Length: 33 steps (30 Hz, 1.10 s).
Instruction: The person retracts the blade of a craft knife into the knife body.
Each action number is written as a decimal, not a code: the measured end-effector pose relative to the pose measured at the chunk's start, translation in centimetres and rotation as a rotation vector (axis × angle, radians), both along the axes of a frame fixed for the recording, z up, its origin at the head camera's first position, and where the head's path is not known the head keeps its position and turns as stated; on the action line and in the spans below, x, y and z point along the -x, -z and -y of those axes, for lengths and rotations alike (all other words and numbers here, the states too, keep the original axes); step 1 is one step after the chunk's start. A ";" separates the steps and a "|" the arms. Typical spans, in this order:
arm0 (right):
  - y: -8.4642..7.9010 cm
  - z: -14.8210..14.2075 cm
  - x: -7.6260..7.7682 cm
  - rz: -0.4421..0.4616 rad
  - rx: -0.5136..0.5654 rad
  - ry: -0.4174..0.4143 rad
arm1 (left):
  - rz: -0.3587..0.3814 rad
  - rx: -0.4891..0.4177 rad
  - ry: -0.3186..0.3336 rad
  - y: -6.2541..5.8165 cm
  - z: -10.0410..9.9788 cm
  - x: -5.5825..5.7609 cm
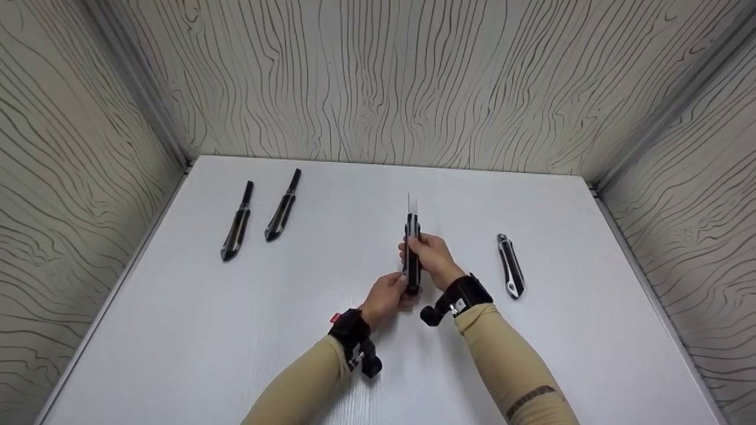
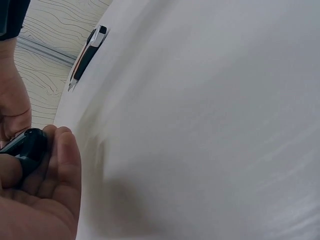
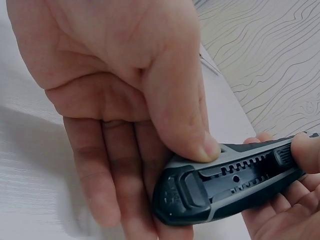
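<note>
Over the middle of the table, both hands hold a black and grey utility knife [image 1: 413, 254], its thin blade [image 1: 413, 204] extended and pointing to the far wall. My left hand [image 1: 387, 296] pinches the butt end, thumb on top and fingers beneath, as the right wrist view also shows. Further up the handle, my right hand [image 1: 433, 257] grips the body. Its thumb [image 3: 306, 152] rests at the ridged slider [image 3: 284, 156] in the toothed slot. To the right lies another utility knife [image 1: 511, 265], with no blade showing.
Two utility knives lie at the left, one knife [image 1: 236, 230] nearer and one knife [image 1: 283, 206] farther, both with dark blades out. The white table [image 1: 236, 330] meets wood-patterned walls [image 1: 378, 82] at the back and sides.
</note>
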State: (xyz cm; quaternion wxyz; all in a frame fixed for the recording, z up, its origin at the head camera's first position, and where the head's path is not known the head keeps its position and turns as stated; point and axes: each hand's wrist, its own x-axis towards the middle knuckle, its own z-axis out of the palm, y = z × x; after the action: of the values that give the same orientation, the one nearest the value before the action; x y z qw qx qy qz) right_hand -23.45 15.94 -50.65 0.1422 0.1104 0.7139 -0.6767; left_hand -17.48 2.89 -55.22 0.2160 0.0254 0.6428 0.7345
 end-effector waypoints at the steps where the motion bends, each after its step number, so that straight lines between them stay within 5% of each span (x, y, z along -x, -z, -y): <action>1: 0.0 0.0 0.0 0.002 0.001 0.002 | -0.002 0.011 -0.004 0.0 0.0 0.0; 24: 0.2 -0.3 0.0 0.005 0.010 -0.015 | 0.024 0.035 0.003 -0.3 -0.1 -0.2; 33: 0.2 -0.4 0.1 -0.013 -0.010 -0.031 | 0.043 -0.040 -0.016 -0.2 -0.5 -0.1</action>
State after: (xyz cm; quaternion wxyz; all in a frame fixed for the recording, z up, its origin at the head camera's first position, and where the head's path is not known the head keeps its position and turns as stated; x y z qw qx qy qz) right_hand -23.60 16.33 -50.86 0.1475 0.0956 0.7196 -0.6717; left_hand -17.40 3.37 -54.98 0.2234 0.0086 0.6234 0.7493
